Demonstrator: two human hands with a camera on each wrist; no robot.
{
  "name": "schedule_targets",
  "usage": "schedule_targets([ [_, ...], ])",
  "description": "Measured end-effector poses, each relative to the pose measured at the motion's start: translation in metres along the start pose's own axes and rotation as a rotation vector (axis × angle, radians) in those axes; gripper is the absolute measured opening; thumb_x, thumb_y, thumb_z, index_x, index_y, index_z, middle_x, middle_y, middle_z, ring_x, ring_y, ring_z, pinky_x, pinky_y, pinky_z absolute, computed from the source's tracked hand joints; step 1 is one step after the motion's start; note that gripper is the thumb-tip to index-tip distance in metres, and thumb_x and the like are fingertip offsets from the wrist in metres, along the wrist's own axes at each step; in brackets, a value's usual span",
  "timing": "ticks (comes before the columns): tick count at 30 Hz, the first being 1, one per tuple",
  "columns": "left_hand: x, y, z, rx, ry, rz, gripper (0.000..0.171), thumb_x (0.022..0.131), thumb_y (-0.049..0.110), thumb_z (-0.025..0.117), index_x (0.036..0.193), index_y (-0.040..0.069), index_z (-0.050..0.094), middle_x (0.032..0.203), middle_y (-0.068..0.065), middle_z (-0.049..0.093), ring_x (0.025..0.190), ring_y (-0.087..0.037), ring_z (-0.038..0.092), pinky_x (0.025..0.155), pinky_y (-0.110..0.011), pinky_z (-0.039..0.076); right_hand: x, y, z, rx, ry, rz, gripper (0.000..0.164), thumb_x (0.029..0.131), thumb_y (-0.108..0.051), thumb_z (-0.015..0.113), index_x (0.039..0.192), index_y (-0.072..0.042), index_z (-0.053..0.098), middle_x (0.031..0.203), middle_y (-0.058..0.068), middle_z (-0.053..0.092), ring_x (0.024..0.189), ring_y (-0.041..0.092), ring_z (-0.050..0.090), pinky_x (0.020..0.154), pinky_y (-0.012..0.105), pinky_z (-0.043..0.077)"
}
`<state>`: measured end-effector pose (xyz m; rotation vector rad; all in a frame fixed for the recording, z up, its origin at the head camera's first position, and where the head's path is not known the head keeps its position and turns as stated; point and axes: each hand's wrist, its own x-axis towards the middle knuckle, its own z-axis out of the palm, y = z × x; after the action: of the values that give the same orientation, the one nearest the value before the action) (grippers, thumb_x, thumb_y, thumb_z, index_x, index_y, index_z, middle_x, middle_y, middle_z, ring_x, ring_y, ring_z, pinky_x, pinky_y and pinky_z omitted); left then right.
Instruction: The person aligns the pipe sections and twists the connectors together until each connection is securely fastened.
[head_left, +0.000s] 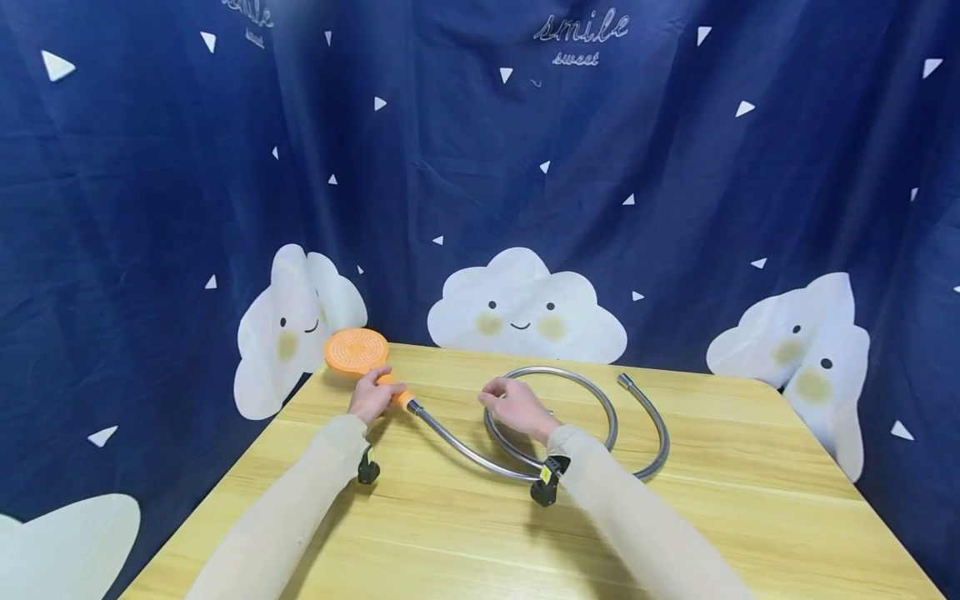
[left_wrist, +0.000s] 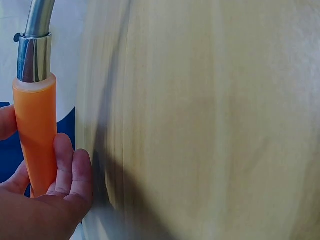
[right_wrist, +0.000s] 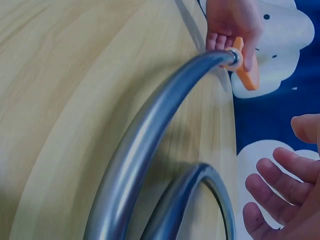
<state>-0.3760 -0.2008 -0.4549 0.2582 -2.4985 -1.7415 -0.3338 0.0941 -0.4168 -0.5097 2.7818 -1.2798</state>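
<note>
Nearest us, our right hand [head_left: 519, 408], fingers loose around nothing, hangs by the left side of the looped hose [head_left: 474, 456]. At the hose's left end, our left hand [head_left: 372, 396], the nearer one, grips the orange handle [left_wrist: 36, 125], whose long axis slants left and away from the hose to the shower head [head_left: 356, 350].

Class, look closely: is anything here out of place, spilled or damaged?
Nothing stands out. The left hand holds the orange shower head by its handle; the metal hose joins it and loops over the table; no spill or damage shows.
</note>
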Motion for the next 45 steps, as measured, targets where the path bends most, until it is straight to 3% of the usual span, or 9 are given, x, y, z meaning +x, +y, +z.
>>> schedule_targets([
  [9, 0.001, -0.001, 0.002, -0.029, -0.017, -0.017, 0.067, 0.092, 0.018, 0.071, 0.151, 0.006, 0.041, 0.086, -0.003, 0.062, 0.064, -0.009, 0.058, 0.061, -0.025, 0.049, -0.002, 0.014, -0.011, -0.013, 0.045, -0.014, 0.026, 0.099, -0.026, 0.062, 0.112, -0.006, 0.071, 0.106, 0.005, 0.07, 0.096, 0.02, 0.062, 0.083, 0.037, 0.052],
  [18, 0.002, -0.002, 0.004, -0.053, -0.032, -0.038, 0.069, 0.093, 0.014, 0.069, 0.153, 0.005, 0.037, 0.103, -0.012, 0.061, 0.063, -0.009, 0.057, 0.06, -0.023, 0.05, -0.007, 0.027, -0.021, -0.023, 0.054, 0.009, 0.022, 0.098, -0.025, 0.062, 0.109, -0.008, 0.071, 0.103, 0.004, 0.069, 0.094, 0.018, 0.062, 0.08, 0.034, 0.053],
  [22, 0.002, -0.001, 0.004, -0.035, -0.027, -0.049, 0.07, 0.093, 0.014, 0.069, 0.154, 0.004, 0.036, 0.111, -0.016, 0.059, 0.064, -0.01, 0.058, 0.061, -0.024, 0.052, -0.01, 0.034, -0.028, -0.029, 0.07, 0.024, 0.021, 0.098, -0.022, 0.063, 0.11, -0.006, 0.07, 0.105, 0.006, 0.07, 0.092, 0.021, 0.064, 0.078, 0.035, 0.053],
  [31, 0.009, -0.007, 0.001, 0.049, -0.047, -0.081, 0.074, 0.091, 0.02, 0.07, 0.154, 0.005, 0.035, 0.118, -0.018, 0.059, 0.068, -0.012, 0.06, 0.061, -0.024, 0.051, -0.012, 0.049, -0.041, -0.075, 0.106, 0.028, 0.022, 0.098, -0.022, 0.062, 0.11, -0.006, 0.071, 0.104, 0.007, 0.071, 0.098, 0.022, 0.064, 0.088, 0.043, 0.052],
  [45, 0.015, -0.009, -0.002, 0.117, -0.113, -0.114, 0.075, 0.088, 0.026, 0.07, 0.152, 0.007, 0.036, 0.091, -0.008, 0.063, 0.063, -0.014, 0.057, 0.055, -0.024, 0.045, -0.018, 0.058, -0.053, -0.063, 0.12, 0.043, 0.024, 0.098, -0.02, 0.062, 0.112, -0.003, 0.07, 0.107, 0.01, 0.072, 0.101, 0.025, 0.064, 0.09, 0.044, 0.052],
])
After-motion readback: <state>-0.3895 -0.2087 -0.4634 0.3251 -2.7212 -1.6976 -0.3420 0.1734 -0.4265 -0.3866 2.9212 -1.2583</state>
